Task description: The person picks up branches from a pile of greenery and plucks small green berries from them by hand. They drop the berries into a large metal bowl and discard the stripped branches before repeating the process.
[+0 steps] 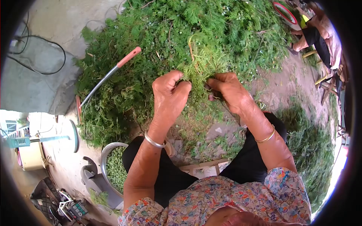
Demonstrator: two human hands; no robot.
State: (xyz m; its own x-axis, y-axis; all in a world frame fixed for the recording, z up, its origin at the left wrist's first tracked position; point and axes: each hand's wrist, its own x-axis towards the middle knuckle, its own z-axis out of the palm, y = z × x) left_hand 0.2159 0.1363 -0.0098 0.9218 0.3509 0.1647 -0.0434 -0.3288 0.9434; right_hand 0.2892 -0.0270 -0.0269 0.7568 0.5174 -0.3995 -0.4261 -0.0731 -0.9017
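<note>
A leafy evergreen sprig (203,69) with a bent brown stem is held up in front of me, between both hands. My left hand (169,86) is closed at the sprig's left side, thumb pressed to the curled fingers. On the other side, my right hand (230,90) pinches the sprig's lower leaves, its fingertips partly hidden by foliage. Beyond them spreads a large heap of cut evergreen branches (151,41), with small pale green cones among the leaves. By my left knee stands a metal basin (103,158) holding many small green cones (116,167).
A tool with a pink handle (129,57) leans on the heap at left. More branches (305,147) lie at right. Another person (320,37) sits at the far right. A fan (71,135), a grey elephant-shaped object (92,177) and a black cable (62,52) are on the left.
</note>
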